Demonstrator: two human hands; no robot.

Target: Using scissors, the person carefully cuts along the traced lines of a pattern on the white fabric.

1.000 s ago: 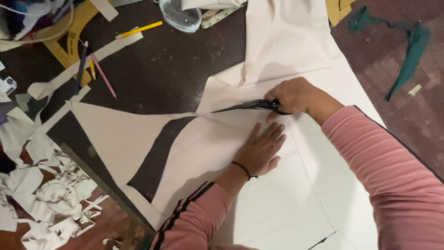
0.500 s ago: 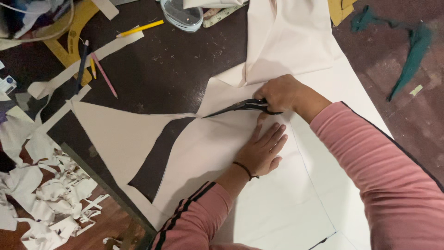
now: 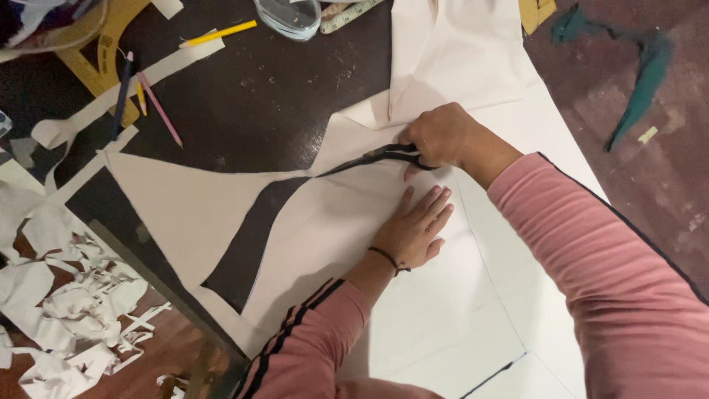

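My right hand (image 3: 442,135) grips black scissors (image 3: 373,157), whose blades point left along a cut in a large sheet of white fabric (image 3: 325,222) spread over a dark table (image 3: 258,96). My left hand (image 3: 413,229) lies flat, fingers spread, on the fabric just below the scissors. A black band is on that wrist. Left of the blades the cut has opened, and a separated pointed piece of white fabric (image 3: 185,199) lies beside a dark gap. Both arms wear pink sleeves.
Pencils and a pen (image 3: 148,96) lie at the upper left, beside a yellow curved ruler (image 3: 96,59). A clear dish (image 3: 289,15) and measuring tape (image 3: 353,13) sit at the top. White fabric scraps (image 3: 66,310) pile on the floor at left. Teal scraps (image 3: 642,66) lie at right.
The scissors and my right hand have moved left and up along the cut. My left hand stays flat on the fabric.
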